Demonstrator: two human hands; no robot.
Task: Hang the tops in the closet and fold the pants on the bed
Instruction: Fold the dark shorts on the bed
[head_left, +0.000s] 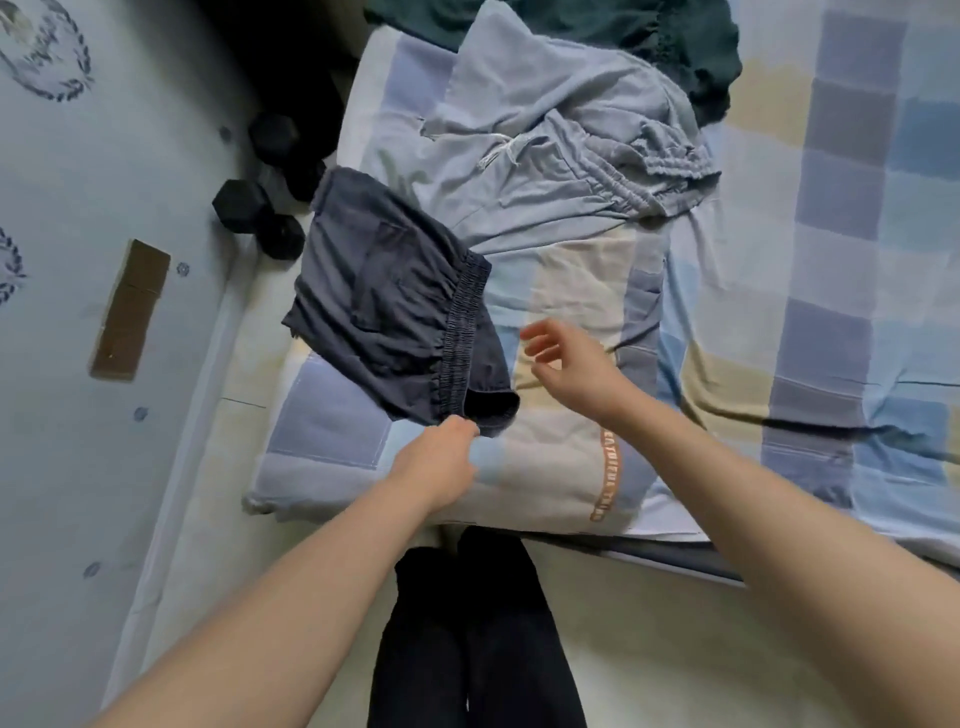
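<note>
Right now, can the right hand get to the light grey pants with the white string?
Probably yes. The right hand is open and holds nothing, and only bare checked bedding lies between it and the light grey pants. The left hand pinches the dark shorts, which lie off to the side.

A bedroom in a home, a bed (779, 364) with a soft checked blanket (841, 218), clothes (545, 135) lying on it, 2 black dumbbells (260, 208) on the patterned floor (78, 415) beside it
</note>
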